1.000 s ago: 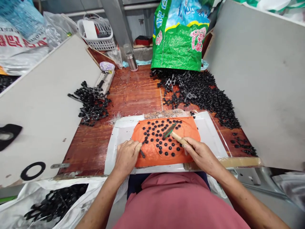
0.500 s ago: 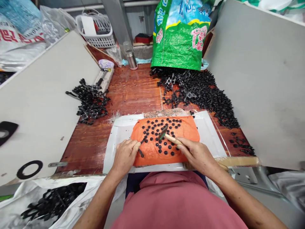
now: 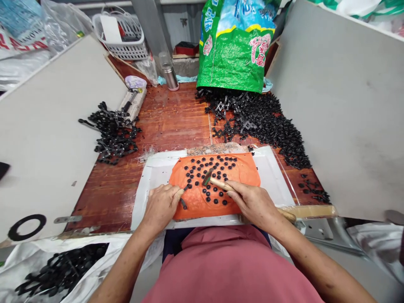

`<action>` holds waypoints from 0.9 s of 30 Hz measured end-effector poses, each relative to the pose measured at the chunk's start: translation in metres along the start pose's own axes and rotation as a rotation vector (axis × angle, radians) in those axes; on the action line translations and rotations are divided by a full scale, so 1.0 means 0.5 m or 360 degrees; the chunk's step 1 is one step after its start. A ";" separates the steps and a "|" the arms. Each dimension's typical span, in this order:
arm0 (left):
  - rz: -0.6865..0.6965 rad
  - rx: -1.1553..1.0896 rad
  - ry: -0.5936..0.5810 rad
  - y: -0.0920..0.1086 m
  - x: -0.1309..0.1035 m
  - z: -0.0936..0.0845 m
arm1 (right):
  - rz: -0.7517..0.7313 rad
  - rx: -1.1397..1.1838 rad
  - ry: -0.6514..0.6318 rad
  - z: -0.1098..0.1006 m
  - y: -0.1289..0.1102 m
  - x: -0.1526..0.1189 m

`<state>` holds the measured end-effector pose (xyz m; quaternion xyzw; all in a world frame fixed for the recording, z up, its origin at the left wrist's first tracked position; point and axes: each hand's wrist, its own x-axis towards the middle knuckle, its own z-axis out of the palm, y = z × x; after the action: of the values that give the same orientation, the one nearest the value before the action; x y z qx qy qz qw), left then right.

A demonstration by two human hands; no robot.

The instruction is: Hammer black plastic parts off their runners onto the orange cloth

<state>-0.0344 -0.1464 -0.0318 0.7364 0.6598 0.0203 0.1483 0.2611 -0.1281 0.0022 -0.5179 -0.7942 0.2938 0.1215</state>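
My left hand (image 3: 163, 206) pinches a small black linked part (image 3: 183, 203) at the left side of an orange cloth (image 3: 195, 210). Wrapped round the wooden handle of a hammer (image 3: 221, 184), my right hand (image 3: 252, 201) is at the cloth's right side. The dark hammer head (image 3: 207, 177) is over the middle of the cloth, among several small round black pieces (image 3: 215, 189). Whether the head touches them I cannot tell. Under the cloth is a white sheet (image 3: 277, 185).
A green bag (image 3: 233, 63) stands behind a large heap of black parts (image 3: 265, 120). Another black pile (image 3: 115, 134) is at the left. A metal flask (image 3: 170, 78) and a white basket (image 3: 126, 48) stand at the back. Grey panels (image 3: 341, 105) flank the table; a white sack (image 3: 120, 248) is lower left.
The whole view has shifted slightly, so the table and things appear a little further left. Both hands keep their holds, and the hammer head stays over the middle of the cloth.
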 end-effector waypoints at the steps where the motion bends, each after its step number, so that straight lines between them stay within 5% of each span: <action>1: 0.0004 0.0013 0.0003 -0.001 0.000 -0.001 | -0.0008 -0.0002 -0.0013 -0.001 -0.003 0.001; 15: -0.0014 0.0107 -0.0002 0.010 -0.003 -0.006 | -0.0151 -0.0197 -0.0019 0.003 -0.032 0.021; 20: -0.0018 0.0043 -0.0004 0.005 -0.003 0.000 | -0.0360 -0.0337 0.0084 0.023 -0.053 0.035; 27: -0.0037 0.0024 -0.0036 0.007 -0.006 0.001 | -0.0323 -0.0628 -0.0011 0.047 -0.063 0.041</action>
<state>-0.0312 -0.1496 -0.0312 0.7298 0.6668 0.0054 0.1506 0.2170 -0.1269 -0.0001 -0.4481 -0.8847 0.1207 0.0441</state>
